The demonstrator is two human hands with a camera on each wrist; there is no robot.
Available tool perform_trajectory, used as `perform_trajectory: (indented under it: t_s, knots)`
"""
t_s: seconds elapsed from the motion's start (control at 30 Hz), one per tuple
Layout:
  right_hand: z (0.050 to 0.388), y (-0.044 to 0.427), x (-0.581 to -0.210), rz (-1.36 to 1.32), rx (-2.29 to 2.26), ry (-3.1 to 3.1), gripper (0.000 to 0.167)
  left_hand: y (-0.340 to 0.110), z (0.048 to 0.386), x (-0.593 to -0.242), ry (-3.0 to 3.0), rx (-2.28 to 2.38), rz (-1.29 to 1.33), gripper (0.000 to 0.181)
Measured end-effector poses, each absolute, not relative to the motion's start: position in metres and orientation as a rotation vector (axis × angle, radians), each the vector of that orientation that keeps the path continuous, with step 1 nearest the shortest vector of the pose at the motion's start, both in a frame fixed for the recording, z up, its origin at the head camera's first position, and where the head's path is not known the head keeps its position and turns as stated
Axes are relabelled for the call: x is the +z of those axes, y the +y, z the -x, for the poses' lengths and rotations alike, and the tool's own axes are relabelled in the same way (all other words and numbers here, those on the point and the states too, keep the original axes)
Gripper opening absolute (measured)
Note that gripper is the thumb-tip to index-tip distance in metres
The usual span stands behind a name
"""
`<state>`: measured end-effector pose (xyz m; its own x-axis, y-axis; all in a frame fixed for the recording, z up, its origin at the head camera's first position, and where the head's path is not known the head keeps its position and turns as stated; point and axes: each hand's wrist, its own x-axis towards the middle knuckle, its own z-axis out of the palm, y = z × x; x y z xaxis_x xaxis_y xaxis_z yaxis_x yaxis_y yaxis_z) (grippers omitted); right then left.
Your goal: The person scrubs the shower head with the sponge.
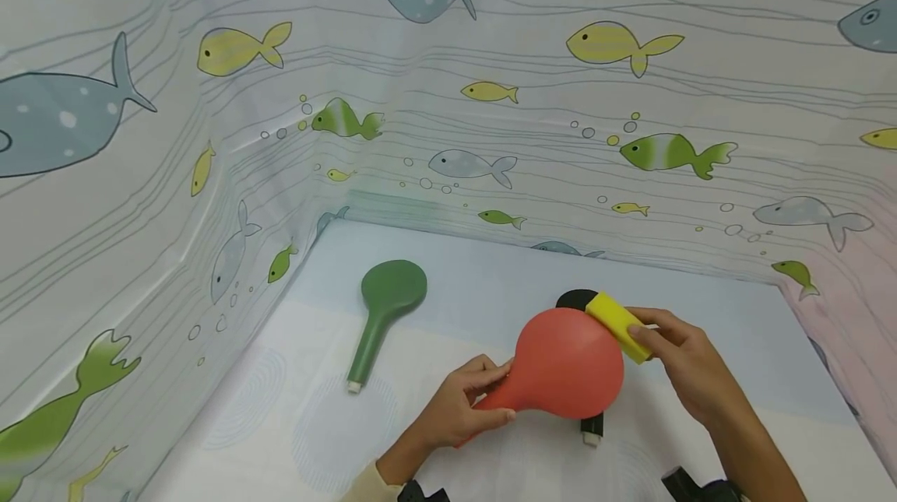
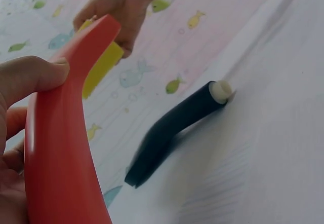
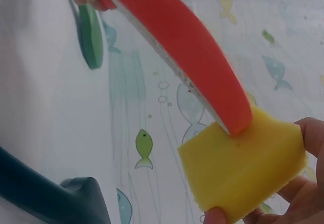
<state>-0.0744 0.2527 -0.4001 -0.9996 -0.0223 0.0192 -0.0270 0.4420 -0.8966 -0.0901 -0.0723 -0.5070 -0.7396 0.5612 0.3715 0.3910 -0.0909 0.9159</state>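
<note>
My left hand (image 1: 471, 401) grips the handle of a red hand shower head (image 1: 569, 362), its round back facing up in the head view. In the right wrist view a pale, dotted face shows along its underside. My right hand (image 1: 690, 362) pinches a yellow sponge (image 1: 617, 325) between thumb and fingers. The sponge (image 3: 243, 168) touches the rim of the red head in the right wrist view. Under the raised red one lies a black shower head (image 1: 578, 298), mostly hidden in the head view; its handle (image 2: 177, 115) ends in a white tip.
A green shower head (image 1: 394, 284) lies to the left on the pale surface (image 1: 462, 292), its white-tipped handle towards me. Behind and at the sides rises a sheet printed with fish (image 1: 462, 163). Dark wrist devices (image 1: 701, 486) sit at both wrists.
</note>
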Motion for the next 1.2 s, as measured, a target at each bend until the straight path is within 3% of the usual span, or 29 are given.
perform_trajectory:
  t_s: [0.33, 0.57, 0.9, 1.07, 1.2]
  knots:
    - [0.081, 0.250, -0.395, -0.172, 1.550, -2.729, 0.035, -0.075, 0.093, -0.509, 2.140, 1.843, -1.207, 0.065]
    - [0.085, 0.236, -0.387, -0.192, 1.201, -2.783, 0.027, -0.071, 0.088, -0.508, 2.398, 1.677, -1.350, 0.064]
    - [0.078, 0.188, -0.381, -0.569, 0.596, -2.493, 0.030, -0.065, 0.083, -0.503, 2.913, 1.341, -1.637, 0.067]
    - [0.074, 0.168, -0.386, -0.757, 0.349, -2.397, 0.032, -0.063, 0.081, -0.502, 3.044, 1.258, -1.583, 0.070]
    - [0.070, 0.155, -0.395, -0.885, 0.204, -2.278, 0.034, -0.061, 0.080, -0.502, 3.089, 1.233, -1.473, 0.062]
